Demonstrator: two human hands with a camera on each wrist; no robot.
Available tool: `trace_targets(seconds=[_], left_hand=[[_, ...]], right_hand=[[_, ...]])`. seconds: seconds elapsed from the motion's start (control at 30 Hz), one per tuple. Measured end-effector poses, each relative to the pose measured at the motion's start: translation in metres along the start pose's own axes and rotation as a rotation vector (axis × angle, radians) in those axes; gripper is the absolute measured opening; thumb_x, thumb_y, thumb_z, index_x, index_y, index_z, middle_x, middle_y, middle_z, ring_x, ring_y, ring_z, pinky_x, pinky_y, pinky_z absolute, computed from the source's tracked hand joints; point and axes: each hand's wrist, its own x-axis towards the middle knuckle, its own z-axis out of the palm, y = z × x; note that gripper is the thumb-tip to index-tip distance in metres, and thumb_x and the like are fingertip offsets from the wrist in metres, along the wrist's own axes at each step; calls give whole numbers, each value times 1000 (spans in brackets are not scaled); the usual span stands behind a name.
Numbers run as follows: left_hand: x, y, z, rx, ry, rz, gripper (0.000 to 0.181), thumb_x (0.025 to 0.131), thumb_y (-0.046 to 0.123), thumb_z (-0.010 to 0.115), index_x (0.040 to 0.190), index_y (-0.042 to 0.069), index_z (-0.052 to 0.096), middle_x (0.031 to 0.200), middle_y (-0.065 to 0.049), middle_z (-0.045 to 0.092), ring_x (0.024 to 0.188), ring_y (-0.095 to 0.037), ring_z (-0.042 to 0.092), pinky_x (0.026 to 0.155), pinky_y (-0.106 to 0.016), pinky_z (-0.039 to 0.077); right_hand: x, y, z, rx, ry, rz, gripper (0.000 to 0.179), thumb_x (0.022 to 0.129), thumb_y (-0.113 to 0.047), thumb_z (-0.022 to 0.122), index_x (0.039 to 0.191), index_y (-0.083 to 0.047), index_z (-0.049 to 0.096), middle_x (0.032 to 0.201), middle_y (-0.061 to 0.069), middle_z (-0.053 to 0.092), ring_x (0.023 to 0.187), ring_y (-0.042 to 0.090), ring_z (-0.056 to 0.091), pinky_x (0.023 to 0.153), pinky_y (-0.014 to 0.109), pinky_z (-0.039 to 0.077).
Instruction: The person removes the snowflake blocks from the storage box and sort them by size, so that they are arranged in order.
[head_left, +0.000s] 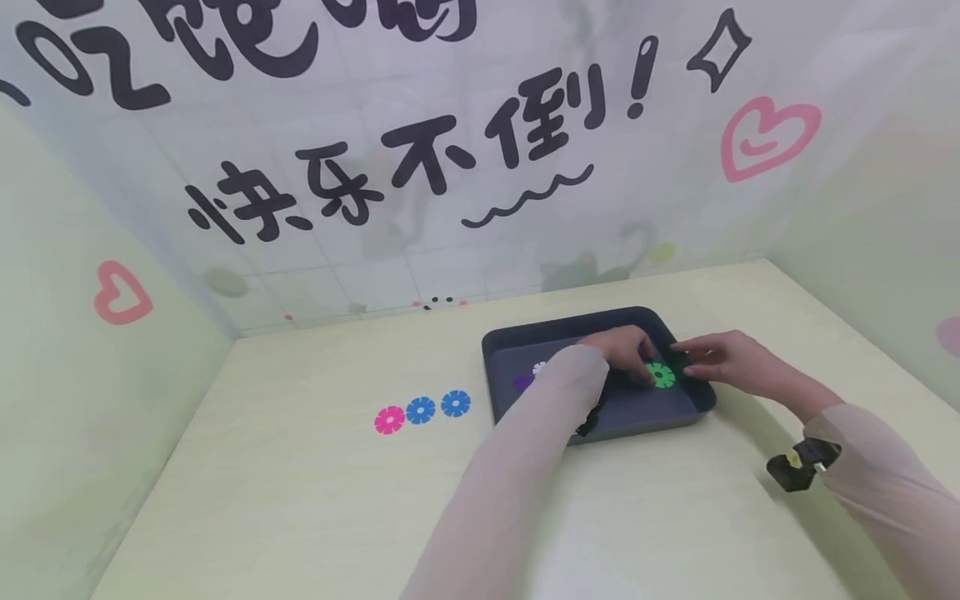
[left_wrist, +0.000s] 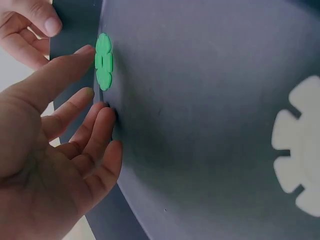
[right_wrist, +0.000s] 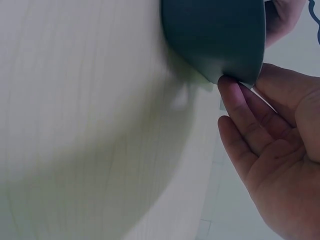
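A green notched plastic disc (head_left: 661,375) lies in the dark tray (head_left: 637,419), near its right wall. My left hand (head_left: 624,350) reaches into the tray, fingers loosely bent and apart. In the left wrist view its thumb tip meets or nearly meets the edge of the green disc (left_wrist: 104,62); nothing is held. At the tray's right side my right hand (head_left: 731,360) pinches the wall, thumb inside and fingers outside. The right wrist view shows its fingertips against the tray's outer wall (right_wrist: 215,37). A white disc (left_wrist: 302,145) lies elsewhere in the tray.
On the table (head_left: 300,500) left of the tray lie a pink disc (head_left: 389,420) and two blue discs, one (head_left: 421,410) beside the pink one and another (head_left: 456,403) nearer the tray. A purple disc (head_left: 522,382) is partly behind my left sleeve. A printed wall sheet (head_left: 420,242) stands behind.
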Motion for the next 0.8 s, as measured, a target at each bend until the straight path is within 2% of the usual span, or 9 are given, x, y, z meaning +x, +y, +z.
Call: trace_targets(seconds=[0.5,0.8], left_hand=[[8,8,5,63,-26,-10,36,75,21,76,109,21,62,105,11,55,89,-4,48,75,-18,37],[9,1,9,74,-10,-19,32,71,24,80,97,19,61,94,11,56,82,-4,50,70,-17,38]], right_hand=[[-2,-4,-2,15,-9,11,38,80,-1,67,114,12,56,98,25,62,84,33,64,63,25,50],[-2,-1,-2,38,-26,12,38,80,1,66,114,13,55,99,26,62,82,27,65,64,25,50]])
